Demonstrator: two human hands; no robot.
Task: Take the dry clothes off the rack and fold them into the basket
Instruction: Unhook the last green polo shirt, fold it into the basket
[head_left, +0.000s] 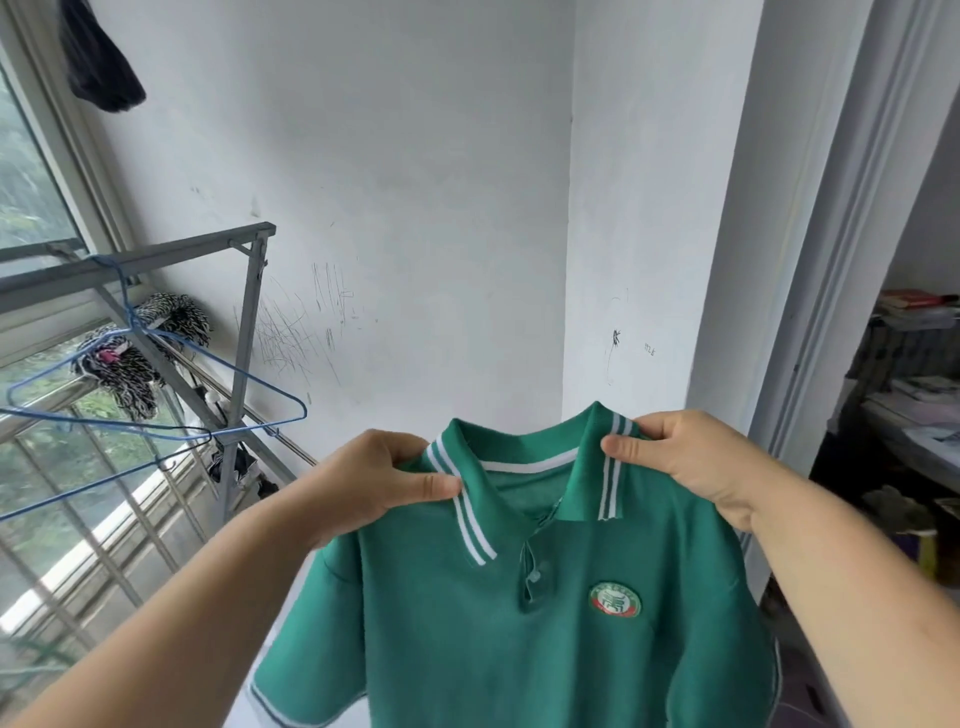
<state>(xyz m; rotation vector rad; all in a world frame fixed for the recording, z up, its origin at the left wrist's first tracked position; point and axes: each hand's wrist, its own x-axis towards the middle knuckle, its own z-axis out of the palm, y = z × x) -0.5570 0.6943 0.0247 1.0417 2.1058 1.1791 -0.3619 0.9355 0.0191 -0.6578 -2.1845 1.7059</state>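
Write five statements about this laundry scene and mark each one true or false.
1. The left hand and right hand each pinch the green polo shirt by its collar. True.
2. The shirt hangs on a blue hanger. False: the hanger hangs bare on the metal rack, and the hands hold the shirt up.
3. The collar has white stripes. True.
4. The shirt's chest badge is square and blue. False: it is round, in green, white and red.
5. A dark garment hangs at the upper left by the window. True.
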